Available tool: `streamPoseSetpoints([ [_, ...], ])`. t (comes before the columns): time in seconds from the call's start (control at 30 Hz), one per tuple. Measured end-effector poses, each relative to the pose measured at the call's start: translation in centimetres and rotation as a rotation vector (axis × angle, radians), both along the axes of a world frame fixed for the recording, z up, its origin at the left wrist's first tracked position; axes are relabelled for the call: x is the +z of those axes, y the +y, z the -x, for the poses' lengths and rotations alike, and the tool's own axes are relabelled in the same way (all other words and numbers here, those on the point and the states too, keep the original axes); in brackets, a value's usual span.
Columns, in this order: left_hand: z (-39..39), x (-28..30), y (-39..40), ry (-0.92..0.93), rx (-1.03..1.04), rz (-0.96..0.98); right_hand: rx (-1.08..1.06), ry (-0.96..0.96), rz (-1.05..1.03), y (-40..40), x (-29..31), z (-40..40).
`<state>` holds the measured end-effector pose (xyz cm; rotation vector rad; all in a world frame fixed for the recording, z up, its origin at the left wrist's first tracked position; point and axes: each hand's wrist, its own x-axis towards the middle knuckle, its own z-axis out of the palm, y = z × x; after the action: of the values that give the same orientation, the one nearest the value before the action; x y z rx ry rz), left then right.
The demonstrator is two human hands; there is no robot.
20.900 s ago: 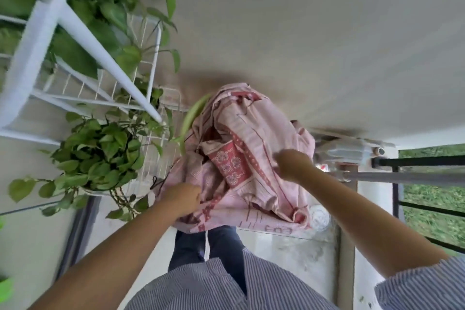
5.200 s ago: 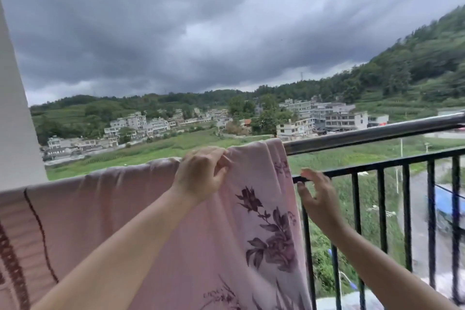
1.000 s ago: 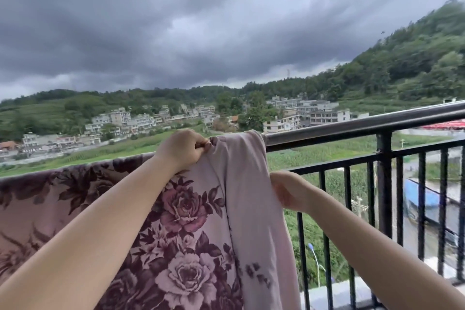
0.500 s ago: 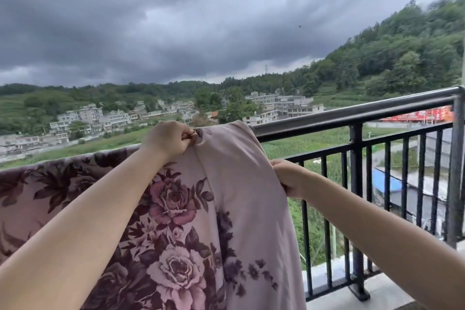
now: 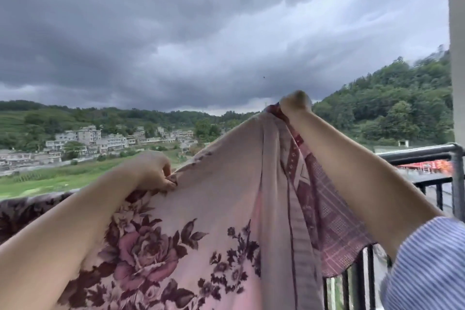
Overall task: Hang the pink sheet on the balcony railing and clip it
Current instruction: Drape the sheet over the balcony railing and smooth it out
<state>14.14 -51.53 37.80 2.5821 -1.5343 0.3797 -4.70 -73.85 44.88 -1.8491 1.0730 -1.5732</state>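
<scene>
The pink sheet (image 5: 221, 199), printed with dark red roses, fills the lower middle of the view. Its left part drapes over the balcony railing (image 5: 417, 152), which shows bare only at the right. My left hand (image 5: 156, 171) pinches the sheet's top edge at railing height. My right hand (image 5: 294, 102) is raised well above the rail and grips a bunched corner, lifting the cloth into a peak. A patterned border strip hangs below that hand. No clip is visible.
A white pillar (image 5: 456, 63) stands at the far right, next to the railing's end post (image 5: 456, 181). Black vertical bars (image 5: 362, 279) show below the sheet's right edge. Beyond lie fields, houses and a wooded hill under dark clouds.
My right hand has risen from beside the bars to above the rail, pulling the sheet's right corner up. My left hand keeps its pinch. The view has swung right, showing the pillar.
</scene>
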Motion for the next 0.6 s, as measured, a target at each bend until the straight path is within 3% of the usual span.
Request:
streamPoseSetpoints([
  [0.1,-0.8,1.3,-0.7,0.122,0.047,-0.084,-0.177,0.081,0.327,-1.7,4.4,-0.7],
  [0.2,-1.1,1.9,-0.8,0.145,0.085,-0.147,-0.135,0.170,0.490,-5.3,7.4,-1.4],
  [0.27,-0.9,2.2,-1.1,0.158,0.111,-0.184,0.011,0.420,0.445,-7.7,6.3,-2.9],
  [0.33,0.1,2.0,-1.8,0.174,0.094,-0.204,0.178,0.791,0.295,-8.9,2.8,-4.4],
  [0.4,1.5,1.5,-3.2,0.171,0.002,-0.106,0.329,1.110,0.098,-8.8,-1.1,-4.9],
  [0.47,3.5,1.0,-5.2,0.118,-0.103,0.016,0.413,1.219,0.057,-8.0,-3.7,-4.0],
  [0.6,7.7,-1.7,-10.0,0.024,-0.238,0.177,0.401,1.163,0.318,-6.4,-6.4,0.7],
])
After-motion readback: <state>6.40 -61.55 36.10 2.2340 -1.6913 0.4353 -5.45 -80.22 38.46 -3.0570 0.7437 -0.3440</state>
